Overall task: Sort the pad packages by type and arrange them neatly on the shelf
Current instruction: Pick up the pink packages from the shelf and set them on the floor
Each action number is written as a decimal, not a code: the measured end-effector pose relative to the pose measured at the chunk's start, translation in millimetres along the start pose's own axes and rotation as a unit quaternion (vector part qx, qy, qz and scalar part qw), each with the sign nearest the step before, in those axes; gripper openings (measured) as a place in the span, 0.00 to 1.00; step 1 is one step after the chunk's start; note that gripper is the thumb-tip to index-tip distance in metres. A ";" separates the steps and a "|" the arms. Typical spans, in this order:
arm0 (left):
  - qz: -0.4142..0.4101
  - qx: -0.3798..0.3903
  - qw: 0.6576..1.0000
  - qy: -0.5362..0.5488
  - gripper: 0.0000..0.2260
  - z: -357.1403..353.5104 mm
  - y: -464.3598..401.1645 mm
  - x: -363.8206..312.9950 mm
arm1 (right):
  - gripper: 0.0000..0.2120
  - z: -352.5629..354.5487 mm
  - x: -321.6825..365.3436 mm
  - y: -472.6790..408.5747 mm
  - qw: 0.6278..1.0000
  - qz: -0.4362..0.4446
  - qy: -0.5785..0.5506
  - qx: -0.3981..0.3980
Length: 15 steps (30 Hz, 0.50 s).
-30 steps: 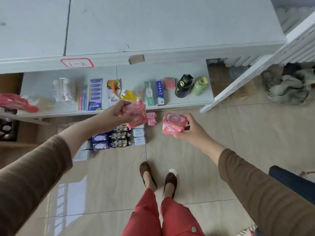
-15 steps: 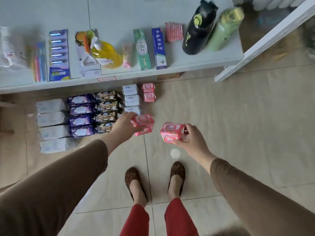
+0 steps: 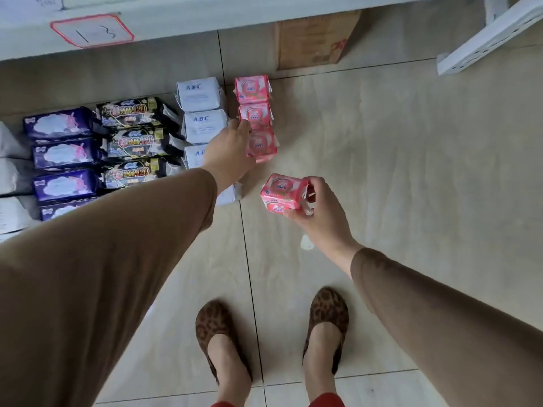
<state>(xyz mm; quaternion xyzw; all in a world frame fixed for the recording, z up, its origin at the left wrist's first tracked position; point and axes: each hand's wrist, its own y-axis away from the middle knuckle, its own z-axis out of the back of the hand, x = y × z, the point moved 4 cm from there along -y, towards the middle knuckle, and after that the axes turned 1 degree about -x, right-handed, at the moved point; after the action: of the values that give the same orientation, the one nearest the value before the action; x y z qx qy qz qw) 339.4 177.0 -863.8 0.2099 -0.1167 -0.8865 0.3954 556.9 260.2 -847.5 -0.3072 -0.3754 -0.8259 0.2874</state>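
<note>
Nearest us, our right hand (image 3: 318, 212) grips a pink pack (image 3: 282, 193) above the floor, thumb over its right end and fingers curled beneath, ready for its turn. Just beyond, our left hand (image 3: 232, 152) reaches down onto the third pink pack (image 3: 262, 145), fingers bent around its left edge; whether they have let go we cannot tell. To do this step well, we should square that pack against the second pink pack (image 3: 255, 114) and line it with the first (image 3: 252, 88), edges flush, before releasing. To the left lie the white packs (image 3: 201, 94), then black packs (image 3: 133, 108) and purple packs (image 3: 57, 123), under the shelf (image 3: 176, 16) at the far edge.
</note>
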 end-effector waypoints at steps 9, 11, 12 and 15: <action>-0.035 -0.082 0.984 -0.154 0.28 -39.1 -21.9 19.9 | 0.21 -35.2 -25.2 -27.7 1.000 0.004 -0.007 0.019; -0.033 -0.079 0.983 -0.161 0.28 -38.7 -19.7 20.7 | 0.21 -38.8 -23.4 -31.3 1.000 0.013 0.003 0.020; -0.030 -0.075 0.984 -0.160 0.28 -37.3 -16.9 21.5 | 0.21 -40.1 -21.1 -33.5 0.999 0.020 0.015 0.020; -0.027 -0.075 0.989 -0.126 0.24 -27.7 -1.0 23.4 | 0.21 -42.6 -12.6 -42.5 0.997 0.036 0.062 0.018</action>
<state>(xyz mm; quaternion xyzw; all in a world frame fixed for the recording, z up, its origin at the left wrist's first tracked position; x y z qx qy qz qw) 337.5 159.0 -895.2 0.0695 -0.0933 -0.9227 0.3676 522.6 252.8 -898.0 -0.2635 -0.3607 -0.8256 0.3448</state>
